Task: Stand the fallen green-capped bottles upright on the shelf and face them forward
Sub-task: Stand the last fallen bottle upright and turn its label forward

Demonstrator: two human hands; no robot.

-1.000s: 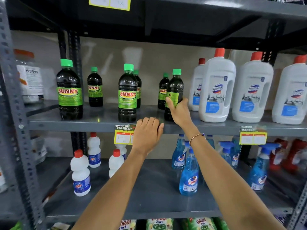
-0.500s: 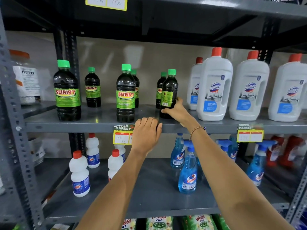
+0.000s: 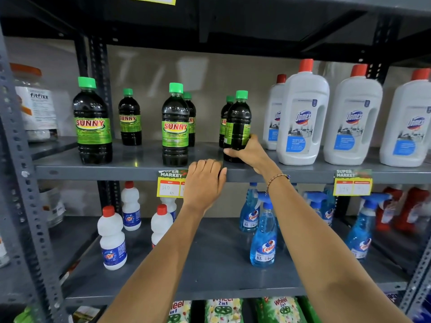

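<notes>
One bottle [image 3: 237, 127] upright at shelf [image 3: 130, 170] front, label side-on, right hand [image 3: 250, 152] clamped low on it, left hand [image 3: 205, 180] flat on edge, holding nothing; twisting risks knocking the bottle behind [image 3: 224, 120].

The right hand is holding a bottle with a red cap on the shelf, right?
Not quite. In the head view the right hand holds the bottle on the shelf, but its cap is green, not red.
</notes>
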